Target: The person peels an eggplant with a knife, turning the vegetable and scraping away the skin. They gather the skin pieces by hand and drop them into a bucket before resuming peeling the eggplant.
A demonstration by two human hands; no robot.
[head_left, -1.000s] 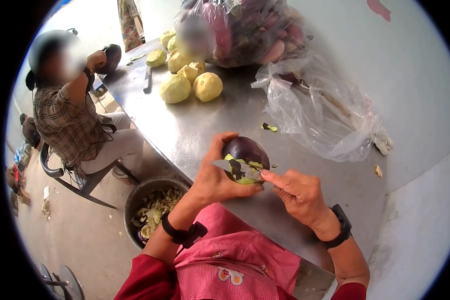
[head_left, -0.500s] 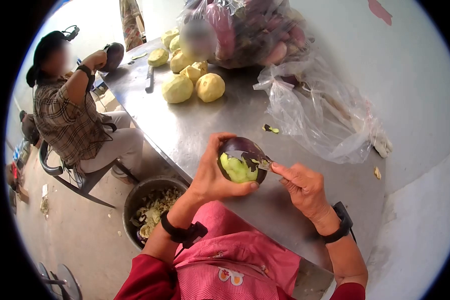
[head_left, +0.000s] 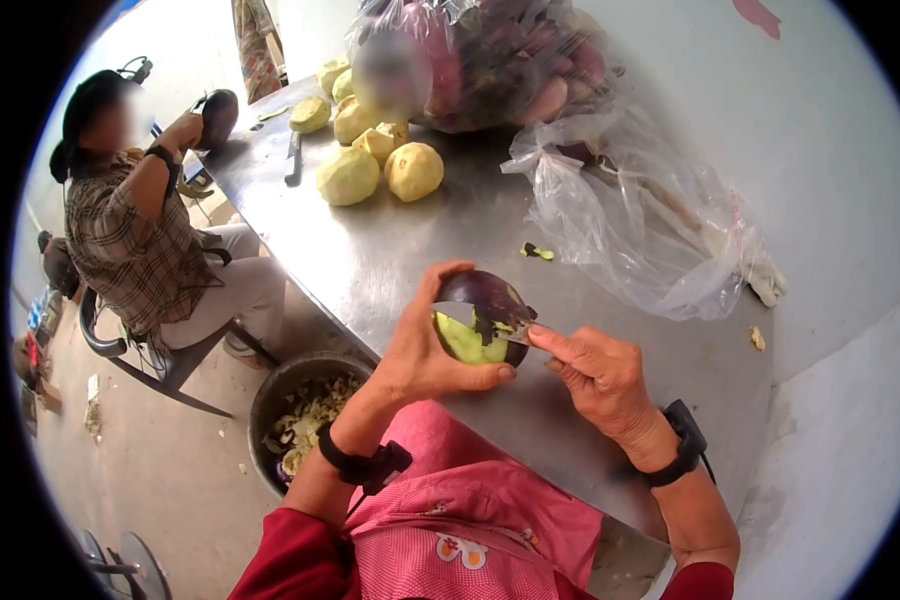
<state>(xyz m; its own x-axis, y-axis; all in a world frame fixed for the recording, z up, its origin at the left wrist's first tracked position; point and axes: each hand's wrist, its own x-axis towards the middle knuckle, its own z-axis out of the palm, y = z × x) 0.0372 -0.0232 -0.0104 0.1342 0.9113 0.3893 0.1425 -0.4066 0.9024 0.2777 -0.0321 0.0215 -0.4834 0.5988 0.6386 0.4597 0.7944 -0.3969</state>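
My left hand (head_left: 417, 350) is wrapped round a dark purple, round eggplant (head_left: 490, 291), held above the near edge of the metal table. A patch of pale green flesh shows on its near side, where the skin is off. In my right hand (head_left: 602, 382) is a small knife, pinched between thumb and fingers. Its thin blade (head_left: 456, 311) lies across the eggplant at the border of skin and flesh. My fingers hide the knife's handle. Strips of dark peel cling near the blade.
Peeled eggplants (head_left: 348, 178) sit farther back beside another knife (head_left: 293, 160). Behind them stands a clear bag of purple eggplants (head_left: 510, 80). A crumpled plastic bag (head_left: 650, 230) lies right. Below left, a metal basin (head_left: 259, 410) holds peelings. A seated person (head_left: 130, 220) holds another eggplant (head_left: 218, 118).
The knife has moved slightly left across the eggplant, with my right hand shifting the same way. More green flesh shows along the upper left. The other person's hands have dropped a little.
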